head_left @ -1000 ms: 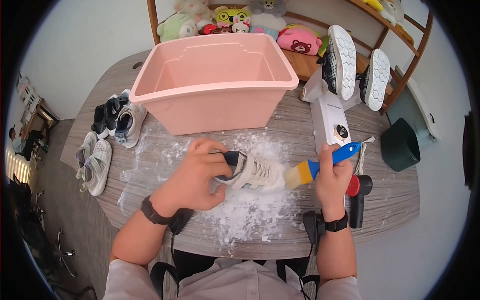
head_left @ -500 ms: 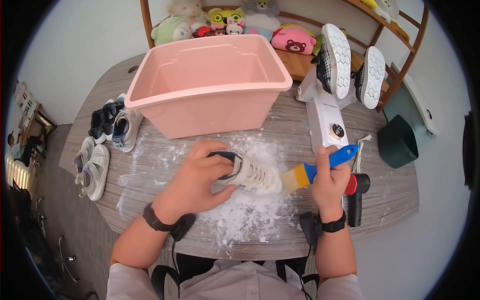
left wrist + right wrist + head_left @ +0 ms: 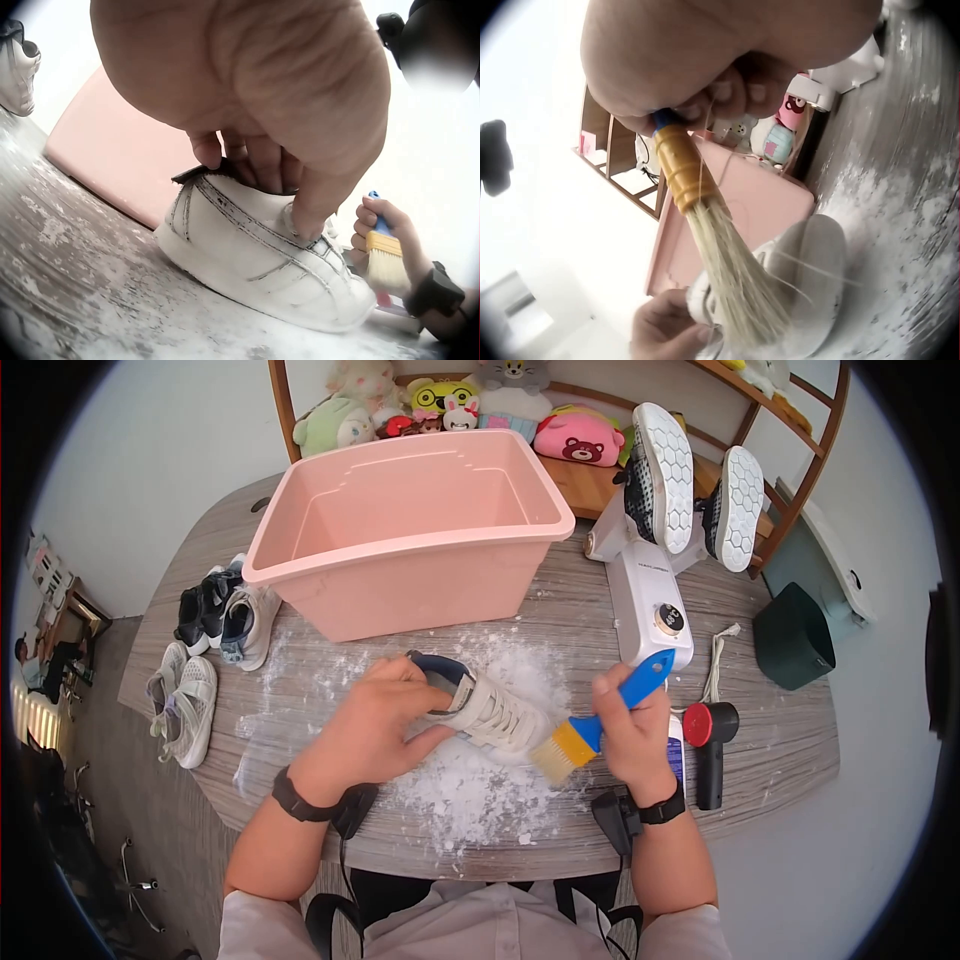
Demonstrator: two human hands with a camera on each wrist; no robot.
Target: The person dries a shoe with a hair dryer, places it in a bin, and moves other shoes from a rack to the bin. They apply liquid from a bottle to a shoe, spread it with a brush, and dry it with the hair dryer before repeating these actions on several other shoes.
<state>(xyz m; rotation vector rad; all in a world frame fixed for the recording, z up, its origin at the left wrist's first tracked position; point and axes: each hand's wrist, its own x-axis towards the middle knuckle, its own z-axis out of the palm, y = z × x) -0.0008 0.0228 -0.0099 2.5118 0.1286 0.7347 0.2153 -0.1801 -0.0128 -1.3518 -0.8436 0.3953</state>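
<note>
A white shoe [image 3: 495, 710] with a dark lining stands on the powder-strewn table, toe toward the right. My left hand [image 3: 375, 730] grips it at the ankle opening, fingers inside and thumb on the outer side, as the left wrist view shows on the shoe [image 3: 255, 255]. My right hand [image 3: 640, 735] holds a brush [image 3: 582, 738] by its blue handle, bristles pointing down beside the toe. In the right wrist view the brush [image 3: 686, 165] hangs below the curled fingers, its pale bristles in front of the shoe's toe.
Behind the shoe stands a pink tub [image 3: 410, 585]. Other shoes [image 3: 190, 710] sit at the left. At the right are a white device [image 3: 645, 605] bearing two upturned shoes, a cord, a black-and-red tool [image 3: 711, 750], a partly hidden bottle and a dark green bin [image 3: 793, 637]. Plush toys fill the back shelf.
The brush has moved left and toward the body, its handle now steeper and its bristles lower beside the toe. The shoe has turned slightly, with its heel end farther left, still in my left hand.
</note>
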